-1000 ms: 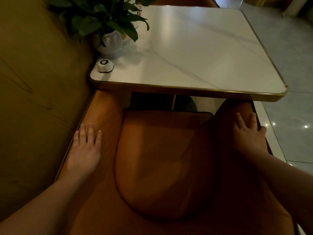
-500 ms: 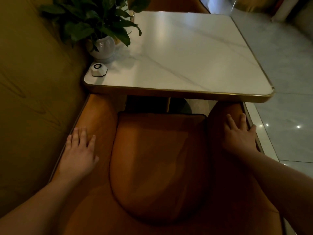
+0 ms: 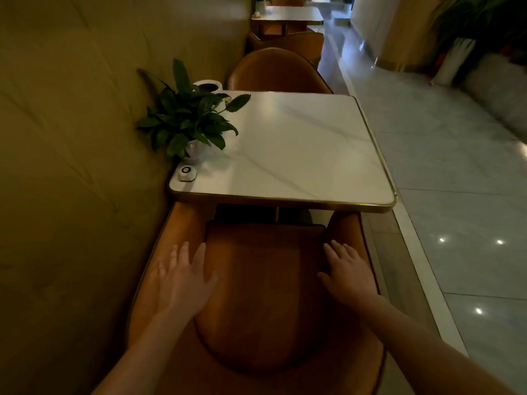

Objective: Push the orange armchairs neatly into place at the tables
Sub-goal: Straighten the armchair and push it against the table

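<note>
Head view: looking down over an orange armchair at a marble-topped table.
Armchair place: near edge of the scene, its two armrests tucked under the table's near gold-trimmed edge, seat cushion just short of that edge.
Left side: a padded olive wall runs close along the armchair's left arm.
Right side: a glossy tiled floor with light spots, beyond a pale raised strip beside the chair.
On the table: a potted plant at the left, near the wall; a small white call button just near of it, at the near left corner; a white round holder at the far left corner.
Far side: a second orange armchair backs against the table's far edge; another chair and table stand farther along the wall.
Left hand: palm down, fingers spread wide, blurred, over the left armrest; contact unclear.
Right hand: flat on the right armrest, fingers straight and close together, gripping nothing.
</note>
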The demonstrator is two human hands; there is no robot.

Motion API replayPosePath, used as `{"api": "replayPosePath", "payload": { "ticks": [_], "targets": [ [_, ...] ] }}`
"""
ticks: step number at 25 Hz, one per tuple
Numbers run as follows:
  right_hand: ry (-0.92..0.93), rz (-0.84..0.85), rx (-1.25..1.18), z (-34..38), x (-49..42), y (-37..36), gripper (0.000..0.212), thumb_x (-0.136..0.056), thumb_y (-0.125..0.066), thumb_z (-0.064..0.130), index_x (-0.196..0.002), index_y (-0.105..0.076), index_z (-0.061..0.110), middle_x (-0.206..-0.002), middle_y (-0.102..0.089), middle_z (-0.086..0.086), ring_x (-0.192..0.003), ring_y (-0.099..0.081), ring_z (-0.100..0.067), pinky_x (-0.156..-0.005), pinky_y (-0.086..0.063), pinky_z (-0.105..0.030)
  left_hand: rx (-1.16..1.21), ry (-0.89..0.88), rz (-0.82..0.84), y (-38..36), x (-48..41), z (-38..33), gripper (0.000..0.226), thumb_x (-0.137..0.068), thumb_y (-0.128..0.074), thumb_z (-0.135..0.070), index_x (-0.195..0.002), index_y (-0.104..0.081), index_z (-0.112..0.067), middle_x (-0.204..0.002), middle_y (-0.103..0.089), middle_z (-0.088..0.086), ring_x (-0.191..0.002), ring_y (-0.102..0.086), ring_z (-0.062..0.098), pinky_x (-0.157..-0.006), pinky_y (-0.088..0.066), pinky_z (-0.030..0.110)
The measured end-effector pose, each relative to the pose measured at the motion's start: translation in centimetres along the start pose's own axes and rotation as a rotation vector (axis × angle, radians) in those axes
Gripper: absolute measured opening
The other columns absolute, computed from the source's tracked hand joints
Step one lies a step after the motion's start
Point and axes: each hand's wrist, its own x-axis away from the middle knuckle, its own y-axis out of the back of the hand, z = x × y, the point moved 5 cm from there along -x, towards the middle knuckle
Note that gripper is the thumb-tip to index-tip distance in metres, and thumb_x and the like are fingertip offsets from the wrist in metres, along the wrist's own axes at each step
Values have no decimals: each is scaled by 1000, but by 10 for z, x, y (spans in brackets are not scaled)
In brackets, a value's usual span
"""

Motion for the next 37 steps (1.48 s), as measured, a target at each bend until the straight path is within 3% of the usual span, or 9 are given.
{"api": "replayPosePath", "payload": {
  "ticks": [13,22,28,37],
  "targets": [
    [-11,-82,-157,35,49,76,71,-96,-50,54,-154,-24,24,-160,-30,0,-148,-23,-24,-119,-28,-43,-6,-41,-38,69,42,-21,75,-95,-38,-61,-156,-8,-29,-164,-10,13,-152,-4,32,-120,-7,58],
    [-52,-193,-198,20,84,119,69,-96,-48,55,-154,-28,24,-158,-34,1,-147,-26,-22,-118,-29,-42,20,-142,-50,112,51,-65,75,-96,-36,-59,-156,-3,-30,-166,-6,11,-152,1,31,-121,-6,57],
    [-39,-250,-229,-43,85,153,66,-96,-48,54,-152,-32,23,-156,-38,1,-144,-30,-22,-116,-33,-42,-4,-205,-68,126,51,-168,75,-96,-31,-61,-156,2,-29,-165,-4,10,-152,2,31,-121,-5,56],
    [44,-248,-179,-248,73,199,60,-96,-49,55,-148,-35,28,-151,-43,3,-138,-38,-21,-111,-36,-40,87,-184,-119,118,37,-402,72,-97,-33,-59,-156,-9,-26,-163,-17,13,-151,-10,32,-120,-16,57]
  ]
}}
